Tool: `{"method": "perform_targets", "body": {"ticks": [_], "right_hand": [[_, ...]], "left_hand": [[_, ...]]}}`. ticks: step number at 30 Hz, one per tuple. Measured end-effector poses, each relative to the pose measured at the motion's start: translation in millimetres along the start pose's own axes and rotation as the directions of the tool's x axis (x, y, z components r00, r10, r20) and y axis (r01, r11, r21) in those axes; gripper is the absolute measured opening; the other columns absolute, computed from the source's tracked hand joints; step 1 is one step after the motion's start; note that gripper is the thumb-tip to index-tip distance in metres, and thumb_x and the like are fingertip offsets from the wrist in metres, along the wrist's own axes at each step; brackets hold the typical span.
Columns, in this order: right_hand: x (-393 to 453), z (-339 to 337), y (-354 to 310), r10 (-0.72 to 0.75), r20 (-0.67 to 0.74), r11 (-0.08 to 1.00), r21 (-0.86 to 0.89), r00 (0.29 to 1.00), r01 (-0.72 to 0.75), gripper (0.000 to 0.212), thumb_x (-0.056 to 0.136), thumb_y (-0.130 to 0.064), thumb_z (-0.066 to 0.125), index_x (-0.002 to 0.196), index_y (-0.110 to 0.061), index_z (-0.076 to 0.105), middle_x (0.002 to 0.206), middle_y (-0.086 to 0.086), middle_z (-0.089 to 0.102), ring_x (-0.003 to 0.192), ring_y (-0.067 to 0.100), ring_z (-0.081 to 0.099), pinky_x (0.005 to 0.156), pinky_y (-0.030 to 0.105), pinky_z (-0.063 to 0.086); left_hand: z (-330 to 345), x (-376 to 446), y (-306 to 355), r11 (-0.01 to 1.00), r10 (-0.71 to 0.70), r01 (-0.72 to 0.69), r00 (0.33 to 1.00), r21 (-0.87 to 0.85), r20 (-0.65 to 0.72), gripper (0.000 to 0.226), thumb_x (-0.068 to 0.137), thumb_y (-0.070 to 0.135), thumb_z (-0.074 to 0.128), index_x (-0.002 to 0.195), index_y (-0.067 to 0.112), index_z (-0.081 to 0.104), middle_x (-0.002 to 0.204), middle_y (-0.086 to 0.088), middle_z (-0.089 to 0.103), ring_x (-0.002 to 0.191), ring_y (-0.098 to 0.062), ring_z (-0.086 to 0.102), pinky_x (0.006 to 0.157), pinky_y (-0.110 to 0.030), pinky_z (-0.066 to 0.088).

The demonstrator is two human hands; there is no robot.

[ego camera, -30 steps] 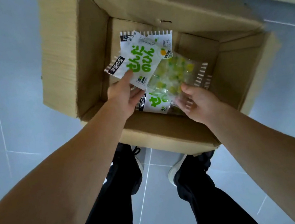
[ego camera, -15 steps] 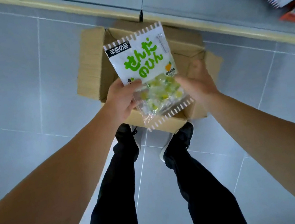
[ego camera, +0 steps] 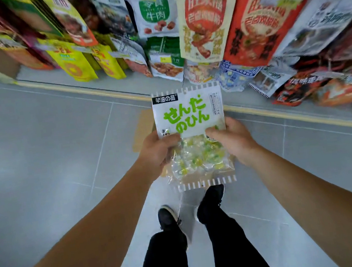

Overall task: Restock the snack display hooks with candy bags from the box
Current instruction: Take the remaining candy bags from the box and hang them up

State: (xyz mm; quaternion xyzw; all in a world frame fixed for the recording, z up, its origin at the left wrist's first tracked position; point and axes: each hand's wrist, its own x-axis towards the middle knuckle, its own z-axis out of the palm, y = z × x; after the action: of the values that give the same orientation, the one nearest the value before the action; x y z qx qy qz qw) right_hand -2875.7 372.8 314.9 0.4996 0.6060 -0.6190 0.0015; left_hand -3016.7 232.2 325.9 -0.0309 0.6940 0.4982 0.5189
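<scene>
I hold a candy bag upright in front of me, white on top with green lettering and clear below, full of yellow-green candies. My left hand grips its left edge, thumb on the front. My right hand grips its right edge the same way. The cardboard box stands on the floor behind the bag, mostly hidden by it and my hands. The snack display hangs above, packed with bags; its hooks are not visible.
Rows of hanging snack bags in red, yellow, green and white fill the top of the view. A yellow strip runs along the base of the display. Grey tiled floor lies to the left and right. My feet stand below the bag.
The bag has come up out of the box and away from it. My right hand, free half a second ago, now grips the bag's right edge. My view has lifted to the display.
</scene>
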Motion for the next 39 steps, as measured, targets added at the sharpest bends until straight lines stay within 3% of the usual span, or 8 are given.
{"method": "perform_targets", "body": {"ticks": [5, 16, 21, 24, 26, 31, 36, 39], "right_hand": [[-88.2, -7.7, -31.5, -0.110, -0.057, 0.994, 0.009, 0.992, 0.110, 0.024, 0.083, -0.032, 0.069, 0.106, -0.028, 0.064, 0.095, -0.014, 0.069, 0.088, 0.005, 0.065, 0.074, 0.029, 0.049], [-268.5, -19.9, -60.9, -0.347, -0.200, 0.938, -0.058, 0.916, 0.342, 0.026, 0.087, -0.033, 0.067, 0.113, -0.029, 0.063, 0.104, -0.014, 0.070, 0.097, 0.009, 0.065, 0.087, 0.034, 0.053], [-334.7, -65.9, -87.0, -0.428, -0.239, 0.903, -0.155, 0.872, 0.401, 0.024, 0.089, -0.038, 0.065, 0.106, -0.021, 0.060, 0.101, -0.003, 0.065, 0.092, 0.013, 0.062, 0.071, 0.030, 0.048], [-362.9, -97.8, -95.7, -0.456, -0.304, 0.889, -0.180, 0.836, 0.420, 0.043, 0.082, -0.046, 0.067, 0.112, -0.015, 0.060, 0.111, 0.007, 0.067, 0.099, 0.024, 0.064, 0.089, 0.041, 0.052], [-382.8, -128.1, -97.9, -0.492, -0.334, 0.871, -0.184, 0.804, 0.456, 0.032, 0.086, -0.040, 0.067, 0.110, -0.020, 0.063, 0.109, 0.001, 0.068, 0.098, 0.018, 0.065, 0.092, 0.042, 0.052], [-429.1, -220.9, -98.3, -0.546, -0.376, 0.837, -0.211, 0.749, 0.505, 0.017, 0.089, -0.037, 0.066, 0.085, -0.024, 0.054, 0.092, -0.006, 0.059, 0.084, 0.012, 0.057, 0.065, 0.031, 0.042], [-471.9, -316.4, -97.0, -0.592, -0.406, 0.803, -0.220, 0.696, 0.554, 0.022, 0.091, -0.032, 0.067, 0.078, -0.026, 0.050, 0.083, -0.007, 0.057, 0.078, 0.012, 0.056, 0.060, 0.026, 0.037], [-490.9, -378.4, -101.6, -0.624, -0.457, 0.775, -0.257, 0.633, 0.578, 0.027, 0.089, -0.033, 0.069, 0.075, -0.020, 0.050, 0.074, -0.007, 0.054, 0.070, 0.013, 0.053, 0.055, 0.028, 0.034]], "left_hand": [[-5.2, -92.7, 23.1, 0.986, 0.162, -0.164, 0.986, 0.027, 0.048, 0.008, 0.079, 0.011, 0.071, 0.086, 0.009, 0.068, 0.072, -0.010, 0.063, 0.071, -0.025, 0.050, 0.059, -0.030, 0.034], [-11.7, -252.9, 37.8, 0.881, 0.448, -0.469, 0.868, 0.060, 0.213, 0.010, 0.088, 0.001, 0.064, 0.094, 0.009, 0.067, 0.066, 0.005, 0.067, 0.054, -0.009, 0.061, 0.048, -0.018, 0.045], [16.6, -312.5, 62.9, 0.815, 0.533, -0.571, 0.805, 0.098, 0.262, 0.012, 0.087, 0.011, 0.068, 0.098, 0.014, 0.070, 0.082, 0.002, 0.073, 0.074, -0.016, 0.064, 0.069, -0.030, 0.046], [45.7, -341.3, 75.0, 0.773, 0.583, -0.629, 0.757, 0.083, 0.295, 0.011, 0.088, 0.012, 0.068, 0.096, 0.019, 0.068, 0.081, 0.006, 0.073, 0.077, -0.017, 0.065, 0.068, -0.031, 0.045], [75.1, -360.1, 81.6, 0.740, 0.615, -0.668, 0.722, 0.086, 0.318, 0.016, 0.086, 0.015, 0.069, 0.101, 0.019, 0.069, 0.093, 0.001, 0.075, 0.085, -0.022, 0.067, 0.072, -0.036, 0.046], [168.0, -407.8, 95.5, 0.689, 0.672, -0.724, 0.660, 0.042, 0.336, 0.018, 0.084, 0.013, 0.070, 0.101, 0.018, 0.070, 0.095, -0.005, 0.075, 0.080, -0.023, 0.068, 0.071, -0.036, 0.048], [263.3, -451.3, 106.3, 0.643, 0.712, -0.765, 0.616, 0.040, 0.337, 0.022, 0.085, 0.017, 0.070, 0.106, 0.015, 0.069, 0.098, -0.004, 0.075, 0.080, -0.016, 0.071, 0.068, -0.029, 0.045], [321.1, -476.5, 121.0, 0.586, 0.757, -0.810, 0.562, 0.036, 0.334, 0.019, 0.082, 0.017, 0.070, 0.101, 0.018, 0.072, 0.095, -0.006, 0.076, 0.067, -0.016, 0.067, 0.054, -0.021, 0.042]]}}
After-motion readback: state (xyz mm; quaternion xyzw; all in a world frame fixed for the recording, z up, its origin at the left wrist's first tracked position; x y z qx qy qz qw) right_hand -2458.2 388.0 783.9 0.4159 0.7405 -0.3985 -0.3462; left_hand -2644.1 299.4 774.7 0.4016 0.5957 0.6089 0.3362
